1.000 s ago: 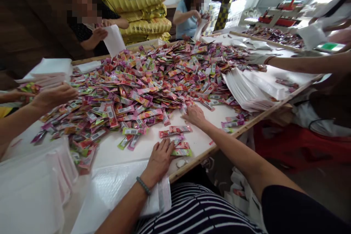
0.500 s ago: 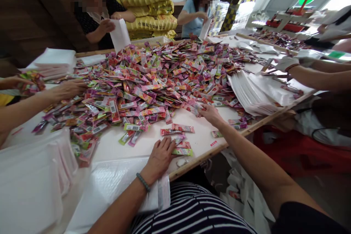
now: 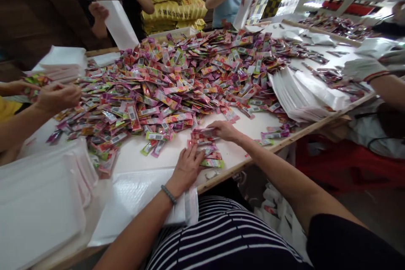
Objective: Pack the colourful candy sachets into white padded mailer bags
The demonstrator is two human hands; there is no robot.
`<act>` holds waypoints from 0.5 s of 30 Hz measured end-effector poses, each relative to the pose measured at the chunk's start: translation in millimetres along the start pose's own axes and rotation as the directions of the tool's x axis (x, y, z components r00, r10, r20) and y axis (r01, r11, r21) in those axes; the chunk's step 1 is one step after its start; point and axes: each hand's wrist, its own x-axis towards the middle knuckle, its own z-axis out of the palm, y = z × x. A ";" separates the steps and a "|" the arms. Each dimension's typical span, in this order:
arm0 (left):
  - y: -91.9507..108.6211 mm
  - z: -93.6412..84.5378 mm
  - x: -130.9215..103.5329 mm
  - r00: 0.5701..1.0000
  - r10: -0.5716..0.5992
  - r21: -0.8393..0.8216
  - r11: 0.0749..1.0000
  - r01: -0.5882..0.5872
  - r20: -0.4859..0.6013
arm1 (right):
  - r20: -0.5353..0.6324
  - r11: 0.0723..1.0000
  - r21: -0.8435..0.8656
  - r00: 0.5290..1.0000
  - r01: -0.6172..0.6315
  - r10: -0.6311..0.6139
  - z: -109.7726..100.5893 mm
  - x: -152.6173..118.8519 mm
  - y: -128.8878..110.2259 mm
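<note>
My right hand (image 3: 224, 130) pinches a pink-red sachet (image 3: 205, 133), blurred, low over the table, just beyond my left fingertips. Whether it is one sachet or more I cannot tell. Flat on the small group of sachets near the front edge rests my left hand (image 3: 187, 164), its fingers stretched out. A green and red sachet (image 3: 212, 163) shows beside those fingers. Under my left forearm lies a white padded mailing bag (image 3: 136, 194). Beyond both hands rises a big heap of colourful stick sachets (image 3: 177, 93).
White padded bags (image 3: 34, 206) are stacked at the left, with another stack (image 3: 294, 97) at the right. Co-workers' hands (image 3: 58, 95) are busy at the left; a gloved hand (image 3: 363, 69) is at the right. Two people across the table hold white bags (image 3: 118, 23). A wooden strip (image 3: 230, 179) edges the table.
My right hand has moved left from the heap's edge, bringing a sachet over the small group. My left hand stays on the group. The far-left co-worker's hand has drawn back from the heap.
</note>
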 end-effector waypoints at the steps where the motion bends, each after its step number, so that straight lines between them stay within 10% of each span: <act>1: -0.2 -0.2 -0.3 0.998 -0.054 0.000 0.999 0.054 -0.031 | 0.064 0.994 -0.081 0.996 0.066 -0.061 5.2 -0.2 -4.7; 6: -4.9 5.4 -0.3 0.963 -0.268 -0.106 0.959 0.264 -0.024 | 0.303 0.942 -0.173 0.926 0.288 -0.227 16.3 -27.0 -26.9; 15: -23.1 -15.4 16.6 0.985 -0.128 -0.316 0.935 0.159 0.117 | 0.384 0.860 -0.392 0.908 0.326 -0.169 30.8 -71.1 -55.0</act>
